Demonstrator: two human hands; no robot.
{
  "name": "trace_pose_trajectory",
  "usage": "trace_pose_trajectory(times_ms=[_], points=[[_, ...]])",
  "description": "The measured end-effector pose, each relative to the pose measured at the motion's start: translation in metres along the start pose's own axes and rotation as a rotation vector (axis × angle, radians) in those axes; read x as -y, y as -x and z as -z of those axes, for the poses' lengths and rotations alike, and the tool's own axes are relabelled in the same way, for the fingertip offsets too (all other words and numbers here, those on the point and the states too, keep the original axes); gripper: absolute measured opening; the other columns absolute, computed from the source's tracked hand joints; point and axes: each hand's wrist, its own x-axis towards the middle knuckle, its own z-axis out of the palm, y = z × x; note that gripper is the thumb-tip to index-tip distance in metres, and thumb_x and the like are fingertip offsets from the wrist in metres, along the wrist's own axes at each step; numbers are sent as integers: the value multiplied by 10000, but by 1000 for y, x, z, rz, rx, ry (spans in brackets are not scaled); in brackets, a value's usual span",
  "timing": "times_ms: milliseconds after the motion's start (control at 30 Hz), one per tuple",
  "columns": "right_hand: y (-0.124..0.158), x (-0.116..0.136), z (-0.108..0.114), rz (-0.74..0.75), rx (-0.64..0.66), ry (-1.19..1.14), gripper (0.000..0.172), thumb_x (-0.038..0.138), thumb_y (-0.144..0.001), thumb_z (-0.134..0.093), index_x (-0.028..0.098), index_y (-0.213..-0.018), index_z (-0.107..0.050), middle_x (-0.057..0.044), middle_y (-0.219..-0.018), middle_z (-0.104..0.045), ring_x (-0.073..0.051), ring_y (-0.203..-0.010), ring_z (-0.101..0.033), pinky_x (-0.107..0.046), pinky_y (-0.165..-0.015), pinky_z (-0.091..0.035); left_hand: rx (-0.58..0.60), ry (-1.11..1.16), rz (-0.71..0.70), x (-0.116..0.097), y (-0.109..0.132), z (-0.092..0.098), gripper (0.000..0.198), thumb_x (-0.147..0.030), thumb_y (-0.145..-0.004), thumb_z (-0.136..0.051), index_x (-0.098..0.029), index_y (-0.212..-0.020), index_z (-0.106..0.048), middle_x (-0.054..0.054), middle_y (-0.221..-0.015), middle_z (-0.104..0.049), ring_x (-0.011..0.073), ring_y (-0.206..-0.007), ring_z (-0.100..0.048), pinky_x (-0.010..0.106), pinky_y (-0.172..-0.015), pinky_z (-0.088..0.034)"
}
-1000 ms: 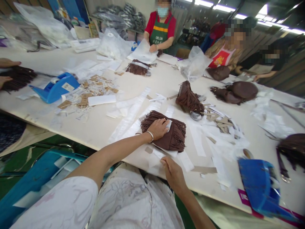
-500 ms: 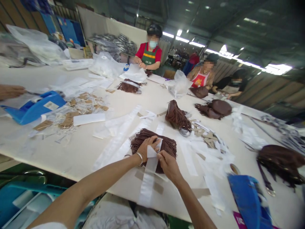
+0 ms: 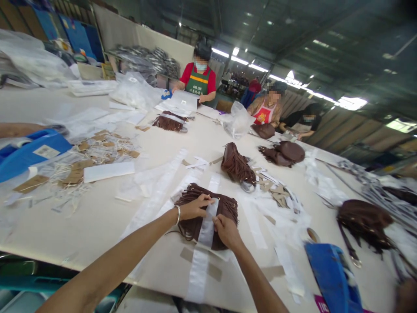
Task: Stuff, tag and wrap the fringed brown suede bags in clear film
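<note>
A dark brown fringed bag (image 3: 224, 208) lies on the table in front of me. A translucent white strip (image 3: 206, 230) runs down over its middle and past its near edge. My left hand (image 3: 192, 208) rests on the bag's upper left, fingers stretched out with the tips at the strip's top end. At the strip's right side, my right hand (image 3: 226, 230) is closed, thumb and finger pinching its edge. Under the near part of the strip lies a flat grey-brown piece (image 3: 202, 263).
Blue tape dispensers stand at the right (image 3: 334, 276) and left (image 3: 42, 148), a person's arm beside the left one. Tags with strings (image 3: 78, 169) lie nearby. Another fringed bag (image 3: 237, 165) is just beyond mine. Several co-workers (image 3: 200, 80) stand across the table.
The strip's top end was folded over in my hands; now it lies flat down the bag. My left hand has shifted slightly left and lower. The view has turned a little to the right.
</note>
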Motion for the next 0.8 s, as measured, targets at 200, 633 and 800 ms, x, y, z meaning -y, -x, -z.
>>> trace_pose_trajectory(times_ms=[200, 633, 800], points=[[-1, -4, 1, 6, 33, -43, 398, 396, -958, -381, 204, -635, -512, 11, -595, -595, -138, -580, -538, -250, -580, -333, -146, 34, 84, -5, 3, -17, 599, -218, -743, -648, -240, -1332, -540, 65, -1305, -488, 233, -1177, -526, 354, -1038, -419], [-13, 8, 7, -20, -241, -24, 247, 418, -907, -479, 230, -769, -561, 11, -667, -634, -176, -641, -584, -266, -592, -338, -238, 22, 121, -12, 5, -24, 475, -339, -843, -605, -269, -1310, -561, 47, -1259, -525, 220, -1106, -565, 343, -1006, -449], [-24, -1, 0, -72, -263, -83, 271, 437, -895, -478, 230, -735, -551, 19, -637, -606, -180, -627, -566, -269, -597, -336, -283, 52, 126, -13, 2, -25, 328, -313, -899, -524, -265, -1204, -635, 36, -1217, -553, 196, -1101, -570, 318, -1012, -442]])
